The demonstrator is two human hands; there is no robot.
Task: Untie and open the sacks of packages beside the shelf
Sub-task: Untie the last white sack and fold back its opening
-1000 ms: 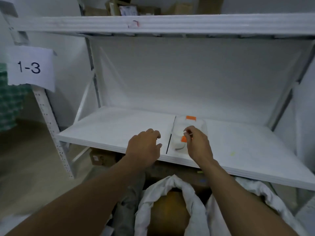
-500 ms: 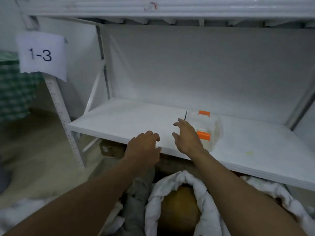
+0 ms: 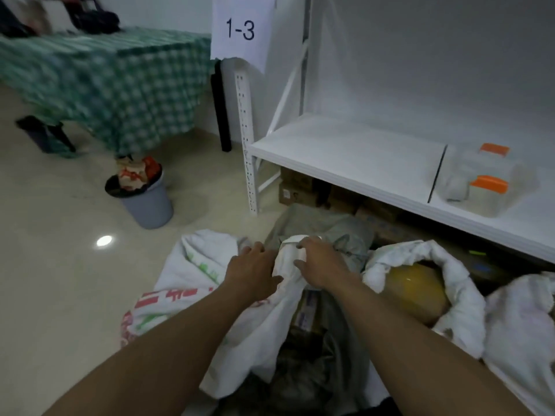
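White woven sack (image 3: 192, 265), soft, slack, probably heavy, lay on the floor (image 3: 60, 280) near-left of the shelf (image 3: 345, 151), its bunched neck (image 3: 289, 255), the best hold, gripped by left hand (image 3: 255, 271) and right hand (image 3: 322, 265), fingers (image 3: 309, 244) curled.

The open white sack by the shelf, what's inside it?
A yellowish-brown package shows inside the open white sack. Whatever lies under it is covered by it and the sack's rolled-down rim.

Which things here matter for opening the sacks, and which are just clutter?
Job: left hand and right hand, both gripping the white sack; open sack holding a yellow parcel; grey bag.
Lying about: grey bin, checked table, orange-latched box on the shelf, 1-3 label.
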